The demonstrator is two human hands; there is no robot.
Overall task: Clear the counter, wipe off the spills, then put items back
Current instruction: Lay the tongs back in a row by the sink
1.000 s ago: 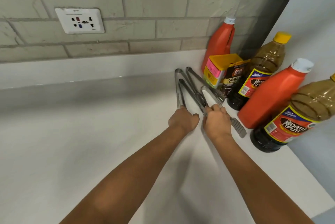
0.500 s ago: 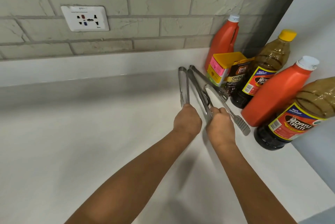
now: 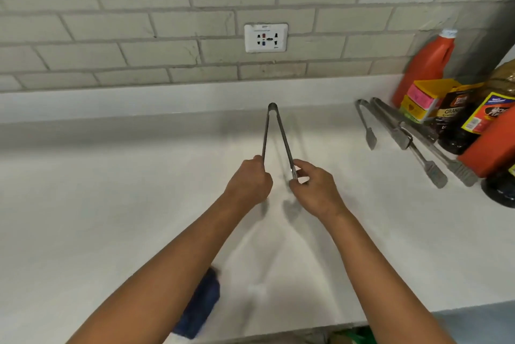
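A: Both grips on the tongs (image 3: 274, 137): left hand (image 3: 249, 182) curled round one arm, right hand (image 3: 315, 189) pinching the other, over the mid worktop (image 3: 111, 204).

B: Putting-back step, I'd say. Next, lay them down beside the other tongs (image 3: 390, 129), far right.

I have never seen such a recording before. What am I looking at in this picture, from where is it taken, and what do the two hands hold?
There is no machine here. A person wears a camera on the head, so you look forward and down along their own arms onto a white counter.

The left hand and the right hand each grip one arm of a pair of metal tongs, whose hinge points to the brick wall.

At the right lie more tongs, beside an orange bottle, a yellow box, a dark pouch and a brown bottle. A blue cloth lies partly under the left arm. A white socket sits on the wall.
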